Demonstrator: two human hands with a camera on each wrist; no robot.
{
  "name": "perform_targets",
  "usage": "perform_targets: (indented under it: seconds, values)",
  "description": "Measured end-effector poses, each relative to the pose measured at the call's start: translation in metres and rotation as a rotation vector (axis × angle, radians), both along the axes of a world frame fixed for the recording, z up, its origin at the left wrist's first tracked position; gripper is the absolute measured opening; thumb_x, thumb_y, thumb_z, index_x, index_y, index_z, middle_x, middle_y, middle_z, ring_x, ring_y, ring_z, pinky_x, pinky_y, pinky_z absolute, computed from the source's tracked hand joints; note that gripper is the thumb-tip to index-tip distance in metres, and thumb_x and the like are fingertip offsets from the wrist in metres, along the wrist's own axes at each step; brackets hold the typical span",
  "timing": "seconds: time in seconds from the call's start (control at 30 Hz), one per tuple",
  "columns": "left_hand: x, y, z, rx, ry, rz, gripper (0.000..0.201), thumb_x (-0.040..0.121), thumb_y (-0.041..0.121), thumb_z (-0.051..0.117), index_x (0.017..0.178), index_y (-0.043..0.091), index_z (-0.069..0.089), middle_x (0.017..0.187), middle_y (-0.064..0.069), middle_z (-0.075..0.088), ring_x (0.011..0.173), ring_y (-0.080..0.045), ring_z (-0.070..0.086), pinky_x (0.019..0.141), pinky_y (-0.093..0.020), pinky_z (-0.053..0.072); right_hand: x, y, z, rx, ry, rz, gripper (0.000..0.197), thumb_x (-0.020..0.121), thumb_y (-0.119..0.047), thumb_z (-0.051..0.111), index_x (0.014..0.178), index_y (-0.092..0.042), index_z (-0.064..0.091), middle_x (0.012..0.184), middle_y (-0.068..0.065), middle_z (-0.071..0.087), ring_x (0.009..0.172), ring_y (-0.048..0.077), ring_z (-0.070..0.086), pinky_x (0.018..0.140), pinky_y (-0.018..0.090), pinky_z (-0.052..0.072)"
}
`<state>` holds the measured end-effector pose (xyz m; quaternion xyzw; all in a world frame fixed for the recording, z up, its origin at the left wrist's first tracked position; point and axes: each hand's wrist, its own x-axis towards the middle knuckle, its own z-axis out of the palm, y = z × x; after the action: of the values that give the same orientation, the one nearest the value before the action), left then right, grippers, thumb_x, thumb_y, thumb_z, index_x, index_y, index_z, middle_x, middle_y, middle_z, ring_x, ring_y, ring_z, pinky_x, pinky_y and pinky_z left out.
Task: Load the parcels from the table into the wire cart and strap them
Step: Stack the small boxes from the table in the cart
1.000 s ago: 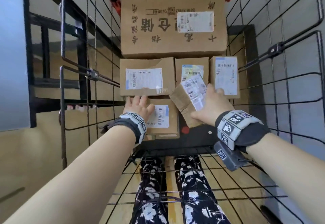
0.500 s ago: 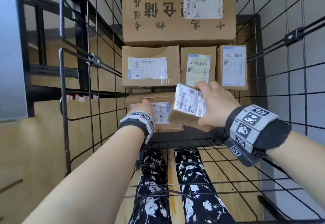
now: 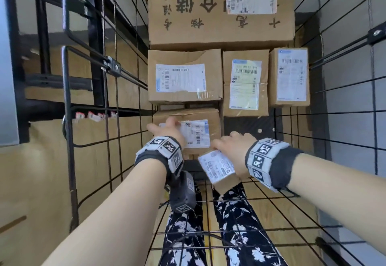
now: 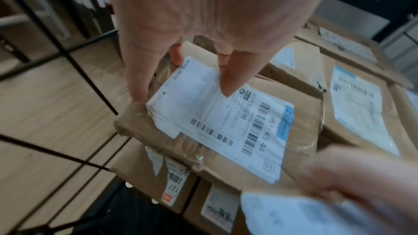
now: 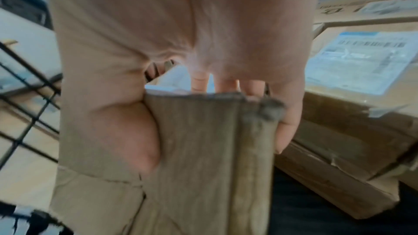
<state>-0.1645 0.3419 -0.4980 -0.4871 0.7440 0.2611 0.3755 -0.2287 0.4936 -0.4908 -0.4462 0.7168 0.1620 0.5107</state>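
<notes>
Inside the wire cart (image 3: 108, 106), "951-K5 44" is read on the labelled parcel (image 4: 237, 128) under the flat left hand (image 3: 167, 129), only in the left wrist view; a small parcel (image 3: 217, 167) is gripped by the right hand (image 3: 231, 146).

Parcels (image 3: 184, 75): brown corrugated cardboard, matt, creased w/ torn edges; clear glossy tape wrinkled over seams. Shipping labels (image 4: 228, 119): white paper, slight sheen. Small parcel (image 5: 210, 158) in right hand (image 3: 234, 150): rough cardboard, frayed fuzzy corner. Wire cart (image 3: 108, 102): thin black metal rods, smooth, semi-gloss; base dark, matt. Wristbands (image 3: 165, 152): dark cloth w/ printed matt marker tiles. Floor (image 3: 41, 182): pale wood-look, smooth. Trousers (image 3: 240, 224): soft cloth, floral print.
</notes>
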Motion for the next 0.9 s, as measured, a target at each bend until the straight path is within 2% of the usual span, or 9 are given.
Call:
perform_targets:
  seconds: [0.07,0.13,0.23,0.37,0.47,0.57,0.67,0.8,0.9]
  values:
    - [0.002,-0.005,-0.005,0.001,0.086,0.072,0.052,0.090,0.001,0.040,0.130,0.032,0.048,0.134,-0.013,0.019,0.097,-0.035,0.048,0.097,-0.040,0.045,0.001,0.005,-0.007,-0.027,0.043,-0.009,0.090,0.065,-0.028,0.081,0.136,-0.030,0.026,0.127,-0.001,0.044,0.116,0.024,0.042,0.089,0.044,0.043]
    - [0.004,-0.008,-0.006,-0.001,0.155,0.069,0.052,0.088,0.003,0.043,0.127,0.037,0.049,0.133,-0.007,0.019,0.102,-0.037,0.050,0.091,-0.046,0.050,0.001,0.009,-0.012,-0.072,0.068,-0.088,0.089,0.065,-0.032,0.080,0.136,-0.032,0.026,0.130,-0.003,0.042,0.117,0.023,0.042,0.089,0.044,0.043]
    - [0.003,-0.008,-0.001,-0.066,0.225,0.039,0.050,0.089,0.010,0.046,0.130,0.038,0.048,0.137,-0.008,0.022,0.113,-0.037,0.046,0.097,-0.043,0.045,0.001,0.014,-0.015,-0.124,0.071,-0.201,0.092,0.061,-0.038,0.082,0.133,-0.035,0.026,0.130,-0.009,0.040,0.115,0.019,0.042,0.089,0.043,0.044]
    - [0.004,-0.005,0.002,-0.121,0.249,-0.005,0.045,0.089,0.014,0.050,0.132,0.030,0.048,0.141,-0.007,0.024,0.119,-0.033,0.041,0.094,-0.037,0.039,0.005,0.016,-0.017,-0.159,0.083,-0.270,0.089,0.061,-0.042,0.082,0.131,-0.033,0.028,0.128,-0.010,0.039,0.114,0.017,0.042,0.092,0.042,0.043]
    - [0.012,0.003,0.001,-0.116,0.216,-0.138,0.042,0.089,0.019,0.055,0.130,0.028,0.050,0.148,-0.007,0.014,0.130,-0.034,0.029,0.104,-0.039,0.033,0.009,0.016,-0.021,-0.168,0.096,-0.275,0.090,0.061,-0.039,0.083,0.131,-0.033,0.028,0.128,-0.010,0.039,0.115,0.017,0.042,0.092,0.041,0.043]
    - [0.014,0.011,0.001,-0.160,0.198,-0.386,0.041,0.088,0.024,0.056,0.128,0.027,0.050,0.153,-0.011,0.009,0.140,-0.036,0.012,0.116,-0.045,0.016,0.012,0.018,-0.026,-0.154,0.099,-0.264,0.092,0.060,-0.040,0.083,0.132,-0.033,0.026,0.131,-0.009,0.036,0.115,0.018,0.041,0.091,0.041,0.043]
    - [0.012,0.016,-0.002,-0.181,0.191,-0.601,0.043,0.089,0.026,0.053,0.131,0.019,0.047,0.155,-0.014,0.011,0.142,-0.037,0.008,0.117,-0.049,0.013,0.008,0.024,-0.027,-0.111,0.131,-0.200,0.094,0.060,-0.041,0.083,0.133,-0.030,0.025,0.128,-0.004,0.040,0.114,0.021,0.043,0.089,0.041,0.046]
    - [0.003,0.026,-0.002,-0.144,0.183,-0.651,0.051,0.088,0.026,0.052,0.135,0.008,0.042,0.156,-0.013,0.007,0.142,-0.035,0.010,0.115,-0.044,0.017,-0.005,0.041,-0.029,-0.003,0.250,-0.114,0.090,0.060,-0.037,0.082,0.130,-0.029,0.027,0.121,0.003,0.045,0.116,0.026,0.042,0.099,0.049,0.034]
    - [-0.002,0.037,-0.001,-0.131,0.187,-0.658,0.061,0.088,0.030,0.054,0.140,0.005,0.034,0.155,-0.016,0.005,0.142,-0.034,0.011,0.116,-0.040,0.016,-0.014,0.055,-0.032,0.066,0.345,-0.101,0.084,0.064,-0.031,0.077,0.132,-0.026,0.028,0.123,0.003,0.047,0.117,0.027,0.040,0.100,0.047,0.027]
